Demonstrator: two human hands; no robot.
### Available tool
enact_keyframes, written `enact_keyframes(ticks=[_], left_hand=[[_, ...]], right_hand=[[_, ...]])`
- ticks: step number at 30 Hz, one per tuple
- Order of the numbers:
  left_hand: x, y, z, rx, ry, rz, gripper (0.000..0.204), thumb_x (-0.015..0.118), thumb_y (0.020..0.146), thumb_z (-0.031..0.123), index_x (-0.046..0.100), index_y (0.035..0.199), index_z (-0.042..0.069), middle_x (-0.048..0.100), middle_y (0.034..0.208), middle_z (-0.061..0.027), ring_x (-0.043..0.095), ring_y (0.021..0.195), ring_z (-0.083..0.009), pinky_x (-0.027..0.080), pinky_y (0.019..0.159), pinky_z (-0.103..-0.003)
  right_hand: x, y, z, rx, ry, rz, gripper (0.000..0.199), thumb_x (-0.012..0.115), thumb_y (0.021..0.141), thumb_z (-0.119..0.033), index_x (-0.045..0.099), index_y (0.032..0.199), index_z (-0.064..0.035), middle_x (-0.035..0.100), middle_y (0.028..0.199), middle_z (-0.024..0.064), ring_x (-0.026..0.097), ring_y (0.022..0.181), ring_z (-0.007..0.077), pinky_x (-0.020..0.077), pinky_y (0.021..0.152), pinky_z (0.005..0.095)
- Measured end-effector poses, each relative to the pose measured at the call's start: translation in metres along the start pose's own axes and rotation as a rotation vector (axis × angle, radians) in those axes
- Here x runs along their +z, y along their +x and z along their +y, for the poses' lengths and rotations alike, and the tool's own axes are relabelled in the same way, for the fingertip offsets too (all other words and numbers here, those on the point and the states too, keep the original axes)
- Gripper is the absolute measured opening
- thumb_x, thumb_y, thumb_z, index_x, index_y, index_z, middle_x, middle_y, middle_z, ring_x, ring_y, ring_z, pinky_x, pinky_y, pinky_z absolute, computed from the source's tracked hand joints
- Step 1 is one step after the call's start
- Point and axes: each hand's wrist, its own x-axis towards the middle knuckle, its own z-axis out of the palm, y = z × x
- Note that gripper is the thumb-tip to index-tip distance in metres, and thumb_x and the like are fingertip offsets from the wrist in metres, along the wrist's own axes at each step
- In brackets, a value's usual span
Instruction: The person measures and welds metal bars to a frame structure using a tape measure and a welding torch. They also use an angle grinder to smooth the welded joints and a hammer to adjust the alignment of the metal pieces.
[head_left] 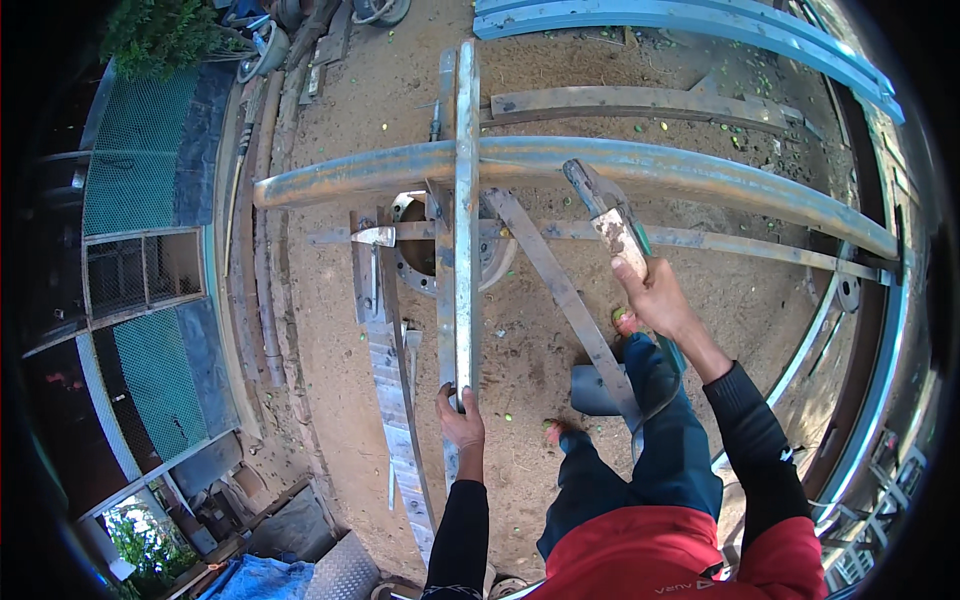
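My left hand [462, 420] is closed round the near end of a long, pale square metal bar [465, 220]. That bar lies across a thick rusty-blue steel beam [680, 165]. My right hand [655, 298] grips a tool with a worn white handle [620, 240] and a dark head, held above the ground near the beam; its exact kind I cannot make out. A flat steel strip [565, 290] slants between my hands. Left of the bar, a hammer [375, 238] rests on flat metal pieces.
A round metal wheel rim [412, 275] sits under the bars. Beside my legs is a grey cylinder [595, 390]. Blue steel lengths [690, 18] lie at the far right, with rusty flat bar [640, 103] nearer. Mesh panels [140, 150] line the left side.
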Motion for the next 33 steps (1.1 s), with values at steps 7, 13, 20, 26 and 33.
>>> enact_keyframes(ticks=[7,13,20,26,33], left_hand=[[0.000,0.000,0.000,0.023,-0.001,0.003,0.054,0.060,0.092,0.044,0.057,0.120,-0.002,0.063,0.109,-0.0223,0.058,0.104,-0.0397,0.044,0.091,-0.048],[0.001,-0.001,-0.001,0.015,0.002,-0.014,0.056,0.059,0.092,0.046,0.057,0.120,-0.002,0.062,0.114,-0.0237,0.057,0.108,-0.0409,0.044,0.092,-0.048],[0.003,-0.001,-0.004,-0.018,0.003,-0.010,0.057,0.059,0.092,0.049,0.058,0.118,-0.002,0.063,0.115,-0.0234,0.058,0.108,-0.0410,0.045,0.092,-0.047],[-0.001,0.000,-0.005,-0.010,0.055,-0.012,0.051,0.059,0.092,0.046,0.060,0.116,0.000,0.064,0.112,-0.0229,0.059,0.104,-0.0415,0.046,0.089,-0.047],[-0.004,0.002,0.011,0.012,0.005,-0.040,0.053,0.056,0.094,0.049,0.062,0.113,0.000,0.065,0.098,-0.0183,0.061,0.095,-0.0342,0.046,0.084,-0.042]], right_hand=[[-0.022,0.006,-0.018,0.048,-0.059,-0.100,0.058,0.056,0.096,-0.046,0.056,0.068,0.0048,0.049,0.047,0.0071,0.050,0.043,0.0160,0.0410,0.042,0.0379],[-0.019,0.017,-0.005,0.015,-0.066,-0.072,0.059,0.055,0.096,-0.047,0.056,0.067,0.0037,0.051,0.050,0.0080,0.053,0.041,0.0174,0.0415,0.040,0.0367],[-0.008,0.005,-0.006,0.126,0.014,-0.080,0.058,0.057,0.094,-0.049,0.063,0.080,0.0070,0.060,0.059,0.0161,0.062,0.055,0.0273,0.0496,0.057,0.0460],[0.057,-0.025,0.040,-0.072,-0.098,0.119,0.051,0.062,0.089,-0.051,0.066,0.096,-0.0002,0.067,0.075,0.0255,0.067,0.077,0.0435,0.0509,0.067,0.0501],[0.117,-0.053,0.105,-0.053,0.249,0.344,0.042,0.067,0.090,-0.037,0.060,0.092,0.0037,0.063,0.065,0.0178,0.065,0.058,0.0287,0.0484,0.056,0.0398]])
